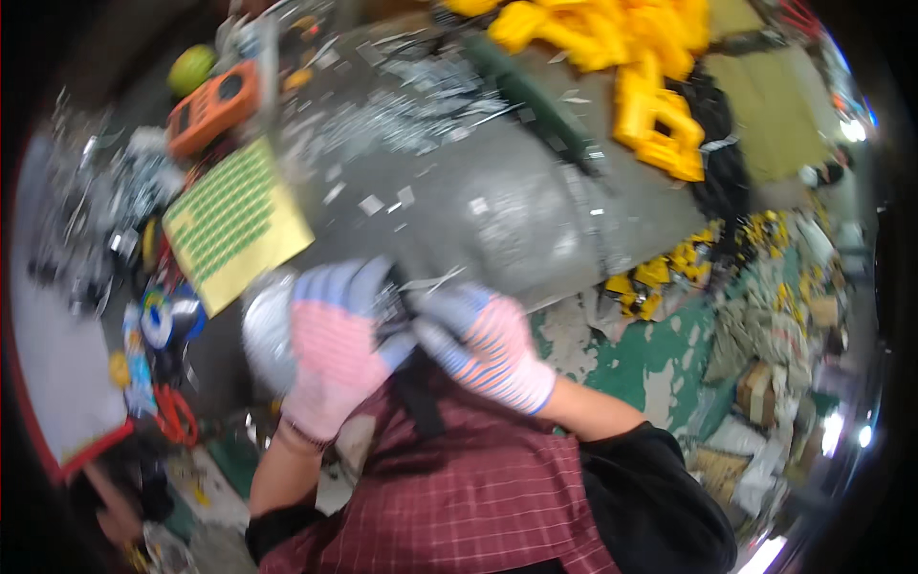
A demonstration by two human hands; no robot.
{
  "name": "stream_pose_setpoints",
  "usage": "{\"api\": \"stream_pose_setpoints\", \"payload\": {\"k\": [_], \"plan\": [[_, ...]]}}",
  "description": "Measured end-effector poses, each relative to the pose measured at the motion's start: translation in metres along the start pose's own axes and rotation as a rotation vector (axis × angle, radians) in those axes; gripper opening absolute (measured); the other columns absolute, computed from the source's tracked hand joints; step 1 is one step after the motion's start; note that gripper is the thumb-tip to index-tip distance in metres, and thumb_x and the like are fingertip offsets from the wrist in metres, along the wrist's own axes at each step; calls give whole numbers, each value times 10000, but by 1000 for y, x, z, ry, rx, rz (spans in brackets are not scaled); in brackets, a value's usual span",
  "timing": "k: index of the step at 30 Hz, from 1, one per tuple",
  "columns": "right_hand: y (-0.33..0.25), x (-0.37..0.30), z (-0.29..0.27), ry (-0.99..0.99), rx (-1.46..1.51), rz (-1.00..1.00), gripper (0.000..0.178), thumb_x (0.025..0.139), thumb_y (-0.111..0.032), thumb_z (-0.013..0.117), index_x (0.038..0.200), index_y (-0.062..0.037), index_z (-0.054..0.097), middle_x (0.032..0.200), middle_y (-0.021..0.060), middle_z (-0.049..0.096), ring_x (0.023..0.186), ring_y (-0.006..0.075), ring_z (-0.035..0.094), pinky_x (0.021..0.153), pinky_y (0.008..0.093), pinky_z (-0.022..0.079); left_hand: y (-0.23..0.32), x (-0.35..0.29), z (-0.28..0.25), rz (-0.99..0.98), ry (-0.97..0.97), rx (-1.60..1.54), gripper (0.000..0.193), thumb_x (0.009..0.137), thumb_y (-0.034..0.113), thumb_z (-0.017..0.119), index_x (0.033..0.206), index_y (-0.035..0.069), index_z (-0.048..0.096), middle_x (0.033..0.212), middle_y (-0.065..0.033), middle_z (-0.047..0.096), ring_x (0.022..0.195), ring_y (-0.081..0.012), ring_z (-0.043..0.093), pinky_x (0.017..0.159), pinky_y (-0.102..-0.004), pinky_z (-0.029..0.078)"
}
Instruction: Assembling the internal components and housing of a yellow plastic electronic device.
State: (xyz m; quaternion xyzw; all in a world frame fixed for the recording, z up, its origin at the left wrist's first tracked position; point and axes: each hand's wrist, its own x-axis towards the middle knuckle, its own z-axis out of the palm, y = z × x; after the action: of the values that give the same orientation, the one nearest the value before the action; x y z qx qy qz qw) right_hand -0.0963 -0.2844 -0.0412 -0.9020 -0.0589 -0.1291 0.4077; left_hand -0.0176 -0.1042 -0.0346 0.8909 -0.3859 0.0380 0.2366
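Both of my hands wear striped knit gloves with blue-grey fingers and come together at the table's near edge. My left hand [339, 340] is closed around a small dark piece [390, 311], blurred and mostly covered by the fingers. Close beside it, my right hand [488, 344] has its fingers pinched together at the piece's right side; what lies between those fingertips is hidden. Thin whitish strands [435, 281] stick out just above the fingertips. Partly behind my left hand is a shiny, clear-looking round thing [268, 325].
A yellow sheet with rows of green stickers [239, 225] lies left on the grey table [440, 210]. Beyond are an orange device [212, 107], silvery scraps [411, 110], a dark green bar [531, 100] and yellow plastic parts [660, 110]. Small yellow-black pieces [660, 277] lie right.
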Motion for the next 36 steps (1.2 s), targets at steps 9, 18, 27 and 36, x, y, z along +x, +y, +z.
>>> {"api": "stream_pose_setpoints", "payload": {"k": [9,18,27,36], "plan": [[13,-5,0,-120,115,-120,327,885,-228,644,1163,-57,625,838,126,628,722,322,640,603,426,521,0,-14,0,-9,-56,64,770,716,549,730,1256,31,548,1132,-150,578,1056,-356,538,952,-487,395],[208,72,-253,471,-946,231,372,799,-261,673,1151,-144,687,1105,127,688,1016,322,647,894,420,526,6,-8,-5,-30,-60,31,808,562,322,858,1245,33,539,1152,-155,578,1054,-366,525,935,-487,414],[219,127,-275,304,-624,598,411,798,-449,655,1098,-180,739,1129,168,675,1086,328,635,965,397,484,2,-6,-5,2,-25,13,784,609,413,828,1232,37,534,1102,-150,568,1018,-358,522,909,-498,400],[265,268,-335,516,-693,661,611,832,-465,600,1337,-122,587,1351,194,588,1249,331,564,1055,403,431,13,4,-22,-42,-34,35,688,669,436,816,1191,42,601,1055,-142,617,989,-342,568,894,-485,431]]}}
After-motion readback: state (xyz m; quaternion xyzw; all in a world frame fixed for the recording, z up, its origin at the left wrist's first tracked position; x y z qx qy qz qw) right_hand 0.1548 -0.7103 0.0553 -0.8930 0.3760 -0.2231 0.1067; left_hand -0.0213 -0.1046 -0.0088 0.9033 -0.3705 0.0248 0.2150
